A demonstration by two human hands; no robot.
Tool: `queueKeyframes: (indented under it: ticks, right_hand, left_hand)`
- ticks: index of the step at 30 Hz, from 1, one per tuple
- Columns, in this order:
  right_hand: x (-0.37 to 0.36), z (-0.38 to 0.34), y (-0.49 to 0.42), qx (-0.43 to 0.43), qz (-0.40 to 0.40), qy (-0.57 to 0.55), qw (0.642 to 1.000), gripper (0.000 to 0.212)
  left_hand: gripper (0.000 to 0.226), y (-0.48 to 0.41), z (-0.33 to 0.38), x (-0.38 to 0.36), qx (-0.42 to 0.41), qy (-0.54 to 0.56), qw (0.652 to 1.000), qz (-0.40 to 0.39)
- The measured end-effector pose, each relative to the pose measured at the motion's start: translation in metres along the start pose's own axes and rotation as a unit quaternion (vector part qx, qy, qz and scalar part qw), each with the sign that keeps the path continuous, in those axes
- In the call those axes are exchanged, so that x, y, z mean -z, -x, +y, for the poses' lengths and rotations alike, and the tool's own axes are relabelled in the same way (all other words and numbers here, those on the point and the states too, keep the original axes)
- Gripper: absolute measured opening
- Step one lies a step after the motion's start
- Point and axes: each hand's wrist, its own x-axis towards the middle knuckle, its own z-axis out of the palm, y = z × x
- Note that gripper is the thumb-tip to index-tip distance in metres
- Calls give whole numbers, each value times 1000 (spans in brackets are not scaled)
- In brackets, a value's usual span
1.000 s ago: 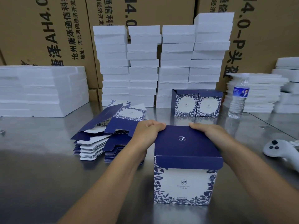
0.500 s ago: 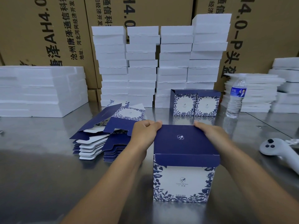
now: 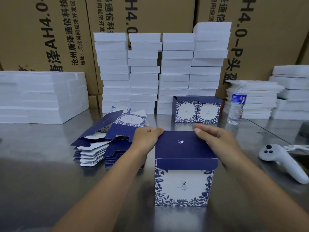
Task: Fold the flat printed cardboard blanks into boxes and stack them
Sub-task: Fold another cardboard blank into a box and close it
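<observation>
Near edge of table (image 3: 41, 173): box (image 3: 184, 185) upright, lid folded down for closing.
Left hand (image 3: 147, 138): curled, pinching lid's far-left corner to steady it.
Right hand (image 3: 217, 141): loosely flat, pressing far-right edge.
Left-centre: blanks (image 3: 93, 148), within reach.
Far edge: finished boxes (image 3: 197, 111).

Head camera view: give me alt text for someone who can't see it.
A left hand grips and a right hand presses the navy lid of a floral box on a steel table. Flat blanks lie left; two finished boxes and white foam stacks stand behind.
</observation>
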Motion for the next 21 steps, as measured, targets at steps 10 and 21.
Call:
queueKeyframes:
  ticks: [10, 21]
  right_hand:
    - [-8, 22, 27, 229, 1, 131, 965, 29]
    - [-29, 49, -5, 353, 104, 163, 915, 12]
  left_hand:
    - [17, 37, 8, -11, -328, -94, 939, 40]
    - [14, 20, -32, -8, -426, -199, 881, 46]
